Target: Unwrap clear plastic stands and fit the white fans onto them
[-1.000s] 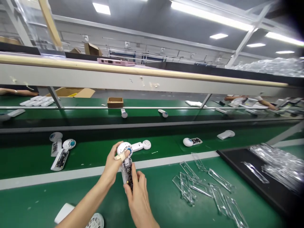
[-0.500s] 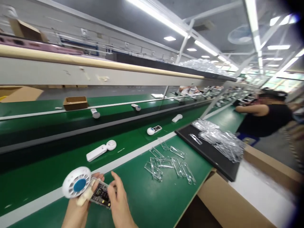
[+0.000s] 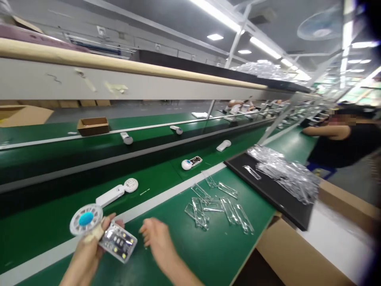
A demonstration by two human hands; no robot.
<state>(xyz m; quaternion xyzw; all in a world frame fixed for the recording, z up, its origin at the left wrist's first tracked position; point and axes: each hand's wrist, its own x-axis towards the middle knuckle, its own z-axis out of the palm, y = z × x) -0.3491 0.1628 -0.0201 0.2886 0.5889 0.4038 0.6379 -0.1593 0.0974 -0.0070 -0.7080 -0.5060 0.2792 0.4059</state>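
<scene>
My left hand [image 3: 86, 250] grips a white handheld fan [image 3: 118, 241] at the neck, between its head and handle. The round head with a blue centre faces up at the left. Its handle bares a circuit board with several small yellowish spots, under what looks like a clear frame. A pale wrap covers my left thumb. Just right of the handle, apart from it, hovers my right hand [image 3: 159, 240] with its fingers curled in; whatever they may hold is hidden. Several clear plastic frames [image 3: 212, 205] lie loose on the green tabletop [image 3: 190, 254] beyond my right hand.
White fans [image 3: 110, 196] lie on the green conveyor belt [image 3: 160, 174], one with its board bare [image 3: 195, 161]. A black tray [image 3: 270, 194] heaped with clear plastic pieces [image 3: 282, 171] overlaps the table's right end. Cardboard boxes [image 3: 285, 246] stand below. Another person [image 3: 342, 139] sits farther right.
My right hand has come off the fan's handle and moved right, its fingers curling. The handle has turned so that its board shows more fully. The camera view has shifted slightly.
</scene>
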